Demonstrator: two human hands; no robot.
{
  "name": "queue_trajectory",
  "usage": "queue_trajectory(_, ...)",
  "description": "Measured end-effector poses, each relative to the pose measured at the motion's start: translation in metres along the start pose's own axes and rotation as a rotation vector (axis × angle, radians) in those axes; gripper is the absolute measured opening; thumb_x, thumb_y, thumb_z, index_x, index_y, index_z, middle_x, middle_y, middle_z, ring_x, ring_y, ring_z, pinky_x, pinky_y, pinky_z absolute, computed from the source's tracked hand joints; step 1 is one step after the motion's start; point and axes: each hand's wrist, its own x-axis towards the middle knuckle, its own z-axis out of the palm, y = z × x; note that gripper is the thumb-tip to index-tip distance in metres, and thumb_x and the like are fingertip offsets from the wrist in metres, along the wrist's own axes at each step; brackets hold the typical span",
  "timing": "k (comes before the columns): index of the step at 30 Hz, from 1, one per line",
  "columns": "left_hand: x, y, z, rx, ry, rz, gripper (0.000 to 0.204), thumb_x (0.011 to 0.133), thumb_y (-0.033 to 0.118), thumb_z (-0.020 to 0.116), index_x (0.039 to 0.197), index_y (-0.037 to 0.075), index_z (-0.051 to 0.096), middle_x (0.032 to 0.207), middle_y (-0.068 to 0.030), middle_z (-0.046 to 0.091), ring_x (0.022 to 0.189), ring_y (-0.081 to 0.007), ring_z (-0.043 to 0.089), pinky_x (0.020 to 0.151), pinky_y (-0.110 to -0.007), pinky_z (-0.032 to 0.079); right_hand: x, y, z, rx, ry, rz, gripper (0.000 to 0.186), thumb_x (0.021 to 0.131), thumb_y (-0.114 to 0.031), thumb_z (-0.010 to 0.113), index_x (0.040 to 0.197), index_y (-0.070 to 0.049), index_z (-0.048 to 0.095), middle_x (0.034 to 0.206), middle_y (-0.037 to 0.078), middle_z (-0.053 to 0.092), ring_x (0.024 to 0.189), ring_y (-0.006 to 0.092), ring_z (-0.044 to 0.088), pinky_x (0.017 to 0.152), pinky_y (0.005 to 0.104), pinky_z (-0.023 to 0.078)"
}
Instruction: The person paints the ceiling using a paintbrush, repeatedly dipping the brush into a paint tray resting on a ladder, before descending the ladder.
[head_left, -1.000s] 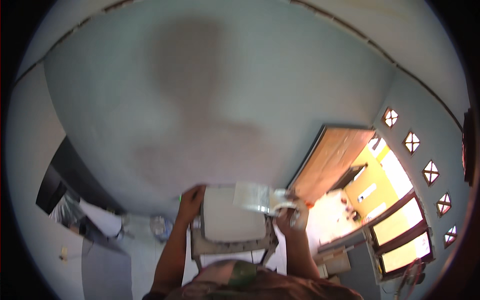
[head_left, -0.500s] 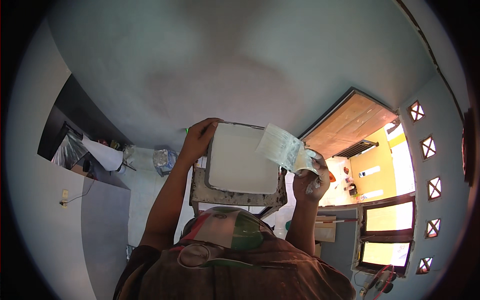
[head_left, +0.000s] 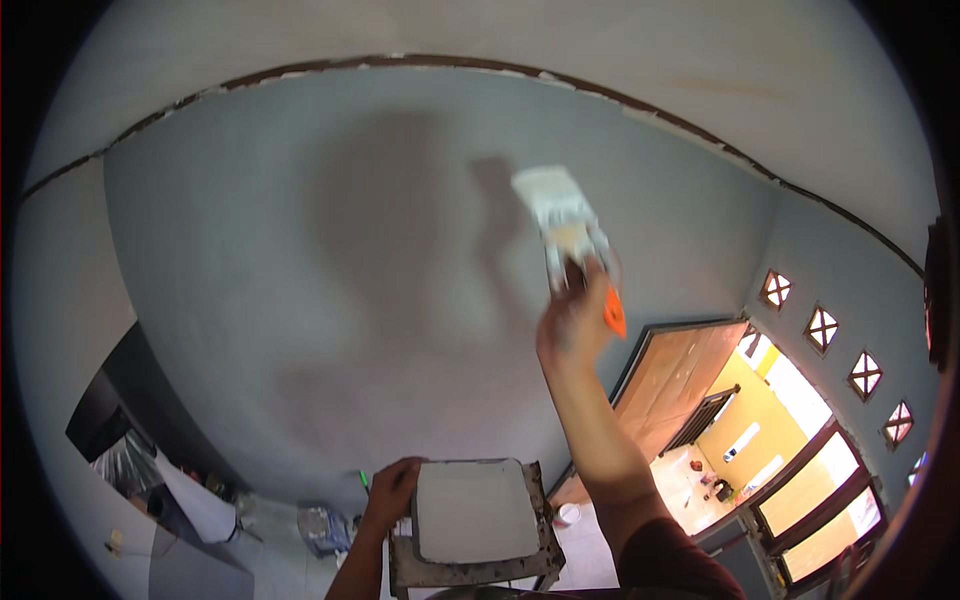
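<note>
A wide, pale-bristled brush [head_left: 563, 212] stands raised before a grey-blue wall [head_left: 230, 270], held in a person's right-hand grip [head_left: 572, 325] at the end of an outstretched arm. Fingers and thumb are closed around the brush's lower part, with the broad head lying beyond the fingertips, bristles uppermost and tilted a little to the left. An orange piece [head_left: 614, 312] shows at the right side of the same hand, below the bristles. The head is slightly blurred, and whether it meets the wall cannot be told; its shadow [head_left: 490, 180] falls just to the left of it, near the larger shadow [head_left: 385, 200] of a head and shoulders.

Well below the brush, the left-hand grip [head_left: 393, 490] rests at the far left corner of a rounded-square tray [head_left: 417, 535] filled with pale, smooth paint [head_left: 478, 512]. How firmly those fingers pinch the rim cannot be told. The tray sits flat on a stained, spattered bench [head_left: 430, 577], close to the person's body. Just right of the bench, a small white tub [head_left: 567, 514] stands on the floor [head_left: 590, 560], while a wooden door [head_left: 665, 385] stands ajar beyond the right forearm.
</note>
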Motion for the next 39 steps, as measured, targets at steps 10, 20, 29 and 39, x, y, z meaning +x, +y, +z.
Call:
queue_trajectory(10, 0.017, -0.006, 0.004, -0.074, -0.006, -0.008, 0.030, 0.102, 0.023, 0.060, 0.116, -0.001, 0.072, 0.101, -0.0115, 0.075, 0.096, -0.0154, 0.068, 0.090, -0.031, 0.052, 0.182, 0.044, 0.153, 0.132, 0.111, -0.329, 0.031, 0.093, -0.014, 0.055, 0.123, -0.005, 0.052, 0.109, 0.003, 0.058, 0.091, 0.0108, 0.051, 0.078, 0.0290, 0.044)
queue_trajectory(20, 0.012, -0.003, -0.003, -0.010, 0.005, -0.005, 0.029, 0.101, 0.022, 0.059, 0.115, -0.001, 0.072, 0.099, -0.0123, 0.075, 0.093, -0.0167, 0.069, 0.087, -0.031, 0.053, 0.120, -0.045, 0.179, 0.230, -0.077, -0.486, 0.014, 0.090, -0.009, 0.056, 0.099, 0.000, 0.060, 0.101, 0.005, 0.066, 0.091, 0.0132, 0.059, 0.079, 0.0277, 0.047)
queue_trajectory(29, 0.014, -0.004, -0.001, -0.023, -0.006, -0.007, 0.031, 0.101, 0.023, 0.059, 0.115, -0.001, 0.072, 0.098, -0.0129, 0.075, 0.093, -0.0169, 0.070, 0.087, -0.031, 0.054, 0.073, -0.093, 0.169, 0.272, -0.057, -0.795, 0.025, 0.096, -0.009, 0.051, 0.117, 0.003, 0.051, 0.103, 0.012, 0.061, 0.087, 0.0162, 0.057, 0.066, 0.0277, 0.040)
queue_trajectory(39, 0.007, 0.020, -0.006, -0.020, 0.005, -0.028, 0.030, 0.101, 0.023, 0.059, 0.114, -0.002, 0.072, 0.097, -0.0136, 0.076, 0.091, -0.0165, 0.070, 0.085, -0.031, 0.054, 0.152, 0.030, 0.159, 0.237, -0.038, -0.589, 0.023, 0.096, -0.006, 0.052, 0.117, 0.000, 0.055, 0.108, 0.009, 0.058, 0.083, 0.0148, 0.054, 0.069, 0.0270, 0.044)
